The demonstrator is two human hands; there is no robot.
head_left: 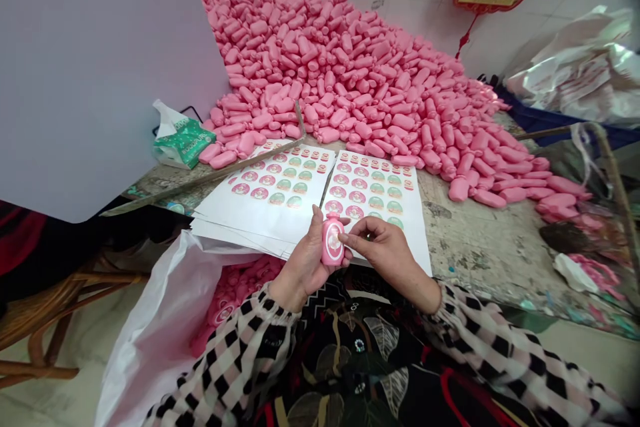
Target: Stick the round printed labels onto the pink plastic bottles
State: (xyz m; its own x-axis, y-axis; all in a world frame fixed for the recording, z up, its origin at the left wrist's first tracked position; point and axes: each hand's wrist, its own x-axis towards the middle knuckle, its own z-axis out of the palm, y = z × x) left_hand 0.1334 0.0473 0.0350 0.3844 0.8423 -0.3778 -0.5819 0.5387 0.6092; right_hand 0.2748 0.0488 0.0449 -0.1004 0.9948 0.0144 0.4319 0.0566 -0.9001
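Note:
A small pink plastic bottle (330, 255) stands nearly upright in my left hand (307, 263), with my thumb along one side and fingers wrapped behind it. An oval pink-and-white sticker (333, 235) lies on the bottle's front. From the right, my right hand (385, 250) has its fingers curled, and the tip of its thumb and forefinger press at the sticker's edge. Beneath and beyond my hands are two stacks of sticker sheets, a left sheet (240, 215) and a right sheet (413, 227), printed with pink, green and small red labels.
A big heap of pink bottles (320, 60) covers the table's back. A white sack (150, 320) holding labelled bottles hangs at the front left. A metal strip (210, 173) crosses beside the sheets. A green tissue pack (184, 144) sits left; plastic bags (575, 73) lie right.

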